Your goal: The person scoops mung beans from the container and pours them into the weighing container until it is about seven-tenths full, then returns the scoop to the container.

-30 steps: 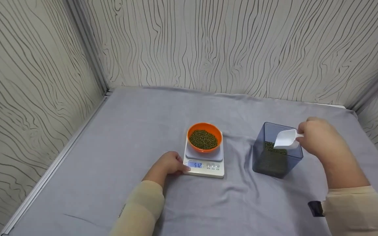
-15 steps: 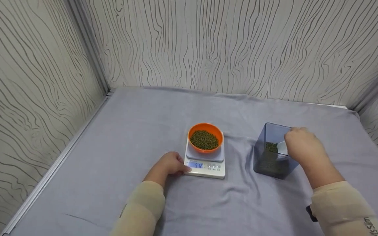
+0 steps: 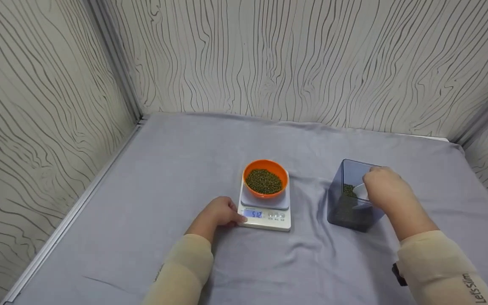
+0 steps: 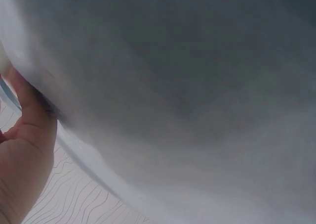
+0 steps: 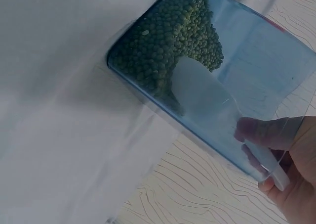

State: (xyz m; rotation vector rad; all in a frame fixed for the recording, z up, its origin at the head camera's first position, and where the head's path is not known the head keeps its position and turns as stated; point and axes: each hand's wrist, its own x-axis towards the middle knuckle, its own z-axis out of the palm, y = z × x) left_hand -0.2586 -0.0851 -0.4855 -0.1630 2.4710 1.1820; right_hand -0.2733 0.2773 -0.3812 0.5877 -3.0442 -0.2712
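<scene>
1. To the right of the scale (image 3: 265,224), standing apart from it: the bluish see-through container (image 3: 357,171), upright and partly filled.
2. Resting on the scale's plate: the orange bowl (image 3: 265,164), upright, holding a heap of green beans (image 3: 264,181). No change noted.
3. At the scale's near left corner: the left hand (image 3: 220,212), gripping that corner, thumb on top.
4. Right of the scale, at the container's mouth: the right hand (image 3: 388,188), fingers closed on the white scoop (image 5: 205,93).
5. Change recorded: a second ago the scoop was up at the container's rim; its blade now lies inside, against the container's own beans (image 5: 200,38). Judged a dip for beans, the bowl's portion unaffected.
6. On the scale's front: the display (image 3: 253,213), apparently "512", unchanged; decimal point not legible.
</scene>
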